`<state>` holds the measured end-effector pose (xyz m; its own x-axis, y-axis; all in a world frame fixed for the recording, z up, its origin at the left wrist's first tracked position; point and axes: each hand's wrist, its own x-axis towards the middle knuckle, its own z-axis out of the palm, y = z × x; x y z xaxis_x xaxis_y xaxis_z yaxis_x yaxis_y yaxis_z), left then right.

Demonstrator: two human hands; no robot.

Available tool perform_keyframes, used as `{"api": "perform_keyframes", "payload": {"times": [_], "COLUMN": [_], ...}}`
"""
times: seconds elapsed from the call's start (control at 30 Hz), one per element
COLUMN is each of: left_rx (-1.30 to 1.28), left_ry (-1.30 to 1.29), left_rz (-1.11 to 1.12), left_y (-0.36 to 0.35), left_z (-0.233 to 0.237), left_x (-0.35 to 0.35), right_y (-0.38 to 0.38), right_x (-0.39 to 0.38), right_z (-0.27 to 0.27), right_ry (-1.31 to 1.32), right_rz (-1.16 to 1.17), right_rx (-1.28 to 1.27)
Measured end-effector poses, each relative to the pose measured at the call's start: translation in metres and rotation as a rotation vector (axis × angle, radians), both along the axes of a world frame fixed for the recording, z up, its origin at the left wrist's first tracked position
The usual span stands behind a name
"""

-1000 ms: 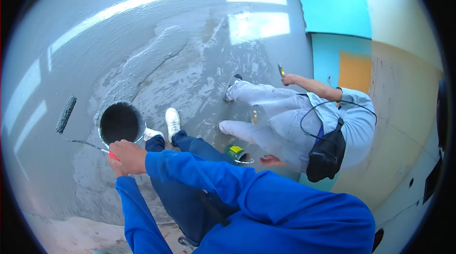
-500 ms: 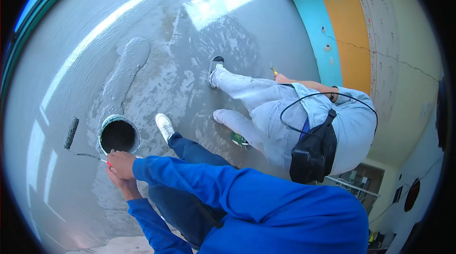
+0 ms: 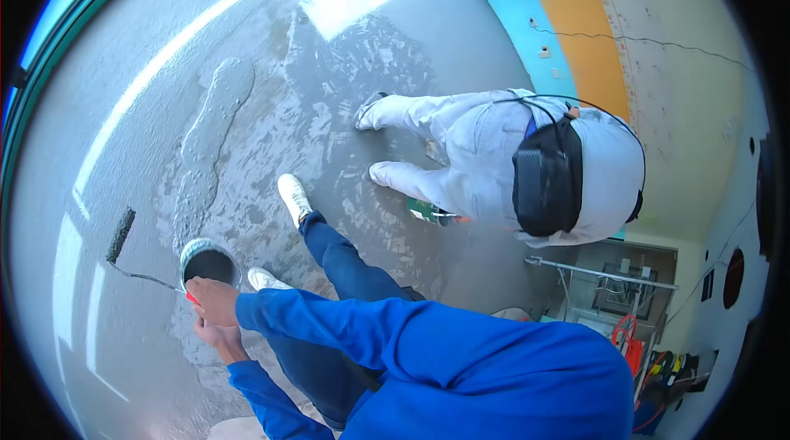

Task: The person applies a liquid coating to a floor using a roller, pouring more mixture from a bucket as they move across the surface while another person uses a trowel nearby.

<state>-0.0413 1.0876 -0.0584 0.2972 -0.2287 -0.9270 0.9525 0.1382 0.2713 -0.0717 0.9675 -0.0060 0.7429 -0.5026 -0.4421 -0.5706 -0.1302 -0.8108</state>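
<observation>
A paint roller has a dark, wet-looking sleeve [image 3: 121,236], a bent wire frame and a red handle [image 3: 192,297]. My right hand [image 3: 216,302] closes around the handle close to the frame. Just below it my left hand [image 3: 218,336] is closed too, on the rear of the handle, most of which the hands hide. The roller sleeve is at the far left, over the grey floor. Beyond my right hand stands a round bucket [image 3: 233,259] with a pale rim and a dark inside; my fingers overlap its near edge in the view.
A long puddle of thick grey liquid [image 3: 216,123] lies on the floor [image 3: 288,127]. A co-worker [image 3: 477,131] in light clothes stands ahead to the right, beside a green container [image 3: 426,211]. A metal frame [image 3: 609,271] and a red cable [image 3: 629,345] are at the right.
The co-worker has turned and shifted, and the tool seen in that person's hand is out of sight. My second white shoe now shows beside the bucket. My hands keep their hold.
</observation>
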Motion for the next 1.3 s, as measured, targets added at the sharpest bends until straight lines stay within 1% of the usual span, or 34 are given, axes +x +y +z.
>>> {"api": "perform_keyframes", "payload": {"times": [0.03,0.07,0.1,0.13,0.23,0.27,0.3,0.37,0.4,0.47,0.53,0.57,0.63,0.67,0.73,0.77,0.83,0.9,0.97,1.0,1.1,1.17,1.23,1.3], "left_rx": [-0.009,0.047,0.103,0.159,0.331,0.401,0.429,0.495,0.496,0.506,0.538,0.512,0.471,0.506,0.578,0.610,0.605,0.581,0.518,0.624,0.695,0.704,0.656,0.651], "left_ry": [0.118,0.146,0.178,0.215,0.264,0.266,0.273,0.297,0.300,0.146,0.315,0.339,0.381,0.405,0.391,0.394,0.426,0.417,0.361,0.337,0.123,0.016,-0.141,-0.139], "left_rz": [0.139,0.161,0.183,0.210,0.297,0.298,0.304,0.318,0.297,0.075,0.252,0.224,0.159,0.142,0.113,0.096,0.064,-0.011,-0.123,-0.173,-0.470,-0.799,-1.214,-1.219], "left_y": [0.003,0.024,0.057,0.090,0.146,0.176,0.196,0.246,0.289,0.337,0.357,0.372,0.393,0.399,0.408,0.419,0.436,0.446,0.445,0.449,0.468,0.465,0.483,0.468], "left_z": [0.015,0.000,-0.028,-0.051,-0.077,-0.102,-0.115,-0.141,-0.173,-0.191,-0.195,-0.206,-0.222,-0.228,-0.244,-0.261,-0.278,-0.270,-0.258,-0.258,-0.233,-0.201,-0.195,-0.141], "left_x": [0.001,0.003,0.007,0.007,0.016,0.015,0.014,0.003,-0.006,-0.024,-0.028,-0.035,-0.041,-0.043,-0.055,-0.061,-0.066,-0.068,-0.067,-0.066,-0.070,-0.069,-0.068,-0.087], "right_y": [0.004,0.002,0.003,0.012,0.033,0.033,0.039,0.062,0.071,0.087,0.101,0.109,0.117,0.123,0.133,0.140,0.148,0.158,0.163,0.169,0.189,0.201,0.215,0.228], "right_x": [0.002,0.002,0.005,0.000,-0.013,-0.020,-0.027,-0.052,-0.066,-0.093,-0.119,-0.131,-0.151,-0.159,-0.183,-0.196,-0.213,-0.232,-0.249,-0.256,-0.270,-0.289,-0.317,-0.363], "right_z": [0.008,0.020,0.027,0.025,0.011,0.019,0.017,0.004,0.000,-0.005,-0.006,-0.007,-0.009,-0.010,-0.023,-0.031,-0.035,-0.037,-0.036,-0.035,-0.021,-0.009,-0.004,-0.002], "right_ry": [0.025,0.051,0.080,0.066,0.046,0.078,0.108,0.178,0.185,0.193,0.261,0.294,0.347,0.374,0.335,0.319,0.316,0.269,0.223,0.191,0.250,0.223,0.209,0.223], "right_rz": [-0.025,-0.052,-0.079,-0.113,-0.193,-0.205,-0.217,-0.237,-0.222,-0.196,-0.245,-0.275,-0.315,-0.342,-0.330,-0.326,-0.329,-0.353,-0.436,-0.478,-0.569,-0.603,-0.647,-0.631], "right_rx": [0.038,0.079,0.120,0.106,-0.020,0.013,0.008,0.005,-0.032,-0.108,0.039,0.110,0.173,0.217,0.157,0.118,0.066,0.037,0.091,0.116,-0.053,-0.104,-0.143,-0.045]}}
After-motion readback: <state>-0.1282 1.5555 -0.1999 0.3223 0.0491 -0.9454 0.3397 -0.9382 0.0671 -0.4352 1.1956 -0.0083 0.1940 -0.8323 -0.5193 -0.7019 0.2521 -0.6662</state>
